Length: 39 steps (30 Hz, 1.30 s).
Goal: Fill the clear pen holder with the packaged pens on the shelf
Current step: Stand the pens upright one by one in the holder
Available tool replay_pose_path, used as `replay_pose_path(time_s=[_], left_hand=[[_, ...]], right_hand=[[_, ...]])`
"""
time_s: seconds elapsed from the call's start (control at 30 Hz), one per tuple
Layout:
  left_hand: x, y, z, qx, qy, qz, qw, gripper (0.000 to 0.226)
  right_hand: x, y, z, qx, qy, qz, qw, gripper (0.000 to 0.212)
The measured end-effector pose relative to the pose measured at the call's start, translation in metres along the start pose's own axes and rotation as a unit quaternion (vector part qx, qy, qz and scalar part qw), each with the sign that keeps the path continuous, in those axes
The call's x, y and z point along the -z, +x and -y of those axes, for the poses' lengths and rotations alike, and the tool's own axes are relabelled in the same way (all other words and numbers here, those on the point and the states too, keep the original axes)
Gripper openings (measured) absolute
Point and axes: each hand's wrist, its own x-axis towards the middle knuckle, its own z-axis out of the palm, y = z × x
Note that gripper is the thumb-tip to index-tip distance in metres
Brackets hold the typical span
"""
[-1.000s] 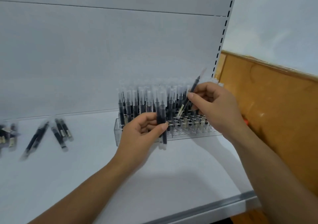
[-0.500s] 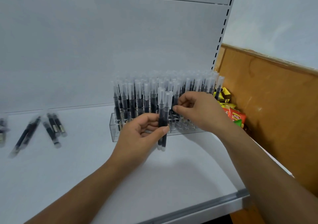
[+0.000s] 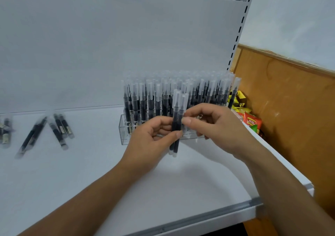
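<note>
White shelf (image 3: pixel 90 181) carries the clear pen holder (image 3: pixel 123 132) at 12 o'clock, its standing pens (image 3: pixel 143 105) packed close. Left hand (image 3: pixel 154 141) grips two pens (image 3: pixel 176 125) upright just before it; right hand (image 3: pixel 217 127) pinches the same pair. Loose pens (image 3: pixel 58 128) lie at 9 o'clock. Judged risk: drawing one off may let the other slip, and forcing it into a crowded slot may tip neighbours.

Single view from the camera on my head, facing forward and down, close over the shelf (image 3: pixel 81 181). My left hand (image 3: pixel 150 142) and right hand (image 3: pixel 221 127), both holding the pens (image 3: pixel 176 125), sit at frame centre; the back panel (image 3: pixel 126 45) fills 12 o'clock, the front edge (image 3: pixel 208 215) crosses 5 o'clock.
</note>
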Motion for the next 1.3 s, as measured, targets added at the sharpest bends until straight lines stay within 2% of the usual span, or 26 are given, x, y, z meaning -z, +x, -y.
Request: replay_pose_path(time_s=[0.17, 0.27, 0.43, 0.57, 0.8, 0.93, 1.2, 1.27, 1.3], left_hand=[[0.0, 0.0, -0.001, 0.001, -0.006, 0.003, 1.0, 0.019], [0.0, 0.0, 0.0, 0.005, -0.018, 0.002, 1.0, 0.019], [-0.001, -0.001, -0.001, 0.024, -0.027, -0.004, 0.999, 0.013], [-0.001, -0.001, 0.0, 0.034, -0.023, -0.005, 0.999, 0.014], [-0.002, 0.0, 0.0, 0.031, -0.022, -0.007, 0.999, 0.014], [-0.002, -0.001, -0.001, 0.03, -0.018, -0.004, 0.999, 0.014], [-0.001, -0.001, -0.001, 0.028, -0.004, 0.0, 1.0, 0.016], [-0.001, -0.001, -0.001, 0.029, 0.0, -0.002, 1.0, 0.016], [-0.001, -0.001, -0.001, 0.028, 0.002, -0.003, 1.0, 0.016]], right_hand=[[-0.009, 0.002, -0.002, 0.015, -0.011, -0.009, 1.0, 0.005], [-0.003, 0.003, 0.002, 0.021, 0.027, -0.019, 0.999, 0.006], [0.02, 0.015, 0.007, 0.024, 0.073, -0.134, 0.988, 0.005], [0.03, 0.027, 0.005, 0.037, 0.029, -0.209, 0.977, 0.006], [0.022, 0.035, -0.009, 0.026, -0.058, -0.202, 0.977, 0.006], [0.014, 0.035, -0.02, -0.011, -0.141, -0.136, 0.98, 0.009], [0.013, 0.025, -0.02, -0.021, -0.186, -0.147, 0.971, 0.01], [0.013, 0.018, -0.016, 0.003, -0.151, -0.157, 0.976, 0.006], [0.012, 0.014, -0.013, 0.014, -0.106, -0.138, 0.985, 0.004]])
